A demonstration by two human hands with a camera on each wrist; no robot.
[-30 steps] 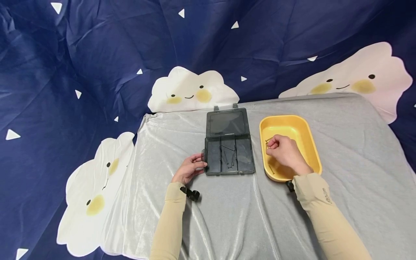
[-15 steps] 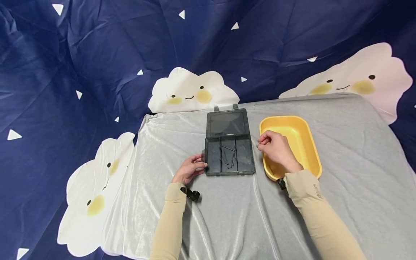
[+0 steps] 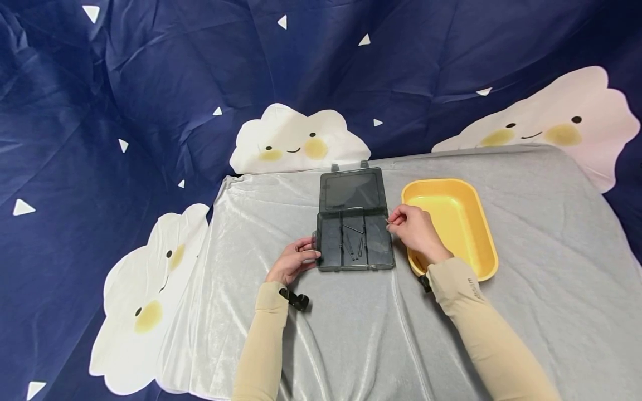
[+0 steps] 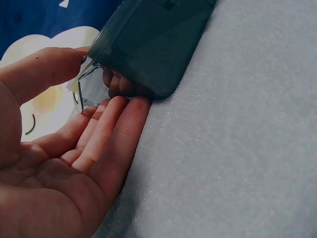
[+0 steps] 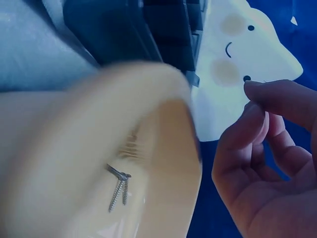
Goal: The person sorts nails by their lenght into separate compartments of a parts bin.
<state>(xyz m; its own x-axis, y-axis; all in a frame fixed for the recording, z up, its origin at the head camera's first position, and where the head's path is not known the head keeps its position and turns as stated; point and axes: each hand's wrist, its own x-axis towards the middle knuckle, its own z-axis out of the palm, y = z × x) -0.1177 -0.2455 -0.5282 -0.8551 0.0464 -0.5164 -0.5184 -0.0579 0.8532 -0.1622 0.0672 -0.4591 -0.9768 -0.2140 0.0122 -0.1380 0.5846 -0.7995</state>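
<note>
My left hand (image 3: 293, 260) holds the left side of a dark see-through compartment box (image 3: 328, 250). In the left wrist view its thumb and fingers (image 4: 131, 121) lie on either side of a clear latch. The box's lid (image 3: 353, 188) stands open toward the back. Several thin dark screws (image 3: 360, 245) lie in the middle compartment. My right hand (image 3: 418, 229) pinches a small thin screw (image 3: 388, 221) at the box's right edge; in the right wrist view the screw is barely visible. Below it, more screws (image 5: 118, 186) lie in a yellow tub (image 3: 489, 250).
The tub stands just right of the box, with a narrow gap between them. Both rest on a grey cloth (image 3: 351, 328). A blue curtain (image 3: 401, 61) with clouds hangs behind the back edge.
My right hand has risen out of the tub and moved left over its rim to the box's right edge, carrying the screw. The left hand and box stay put.
</note>
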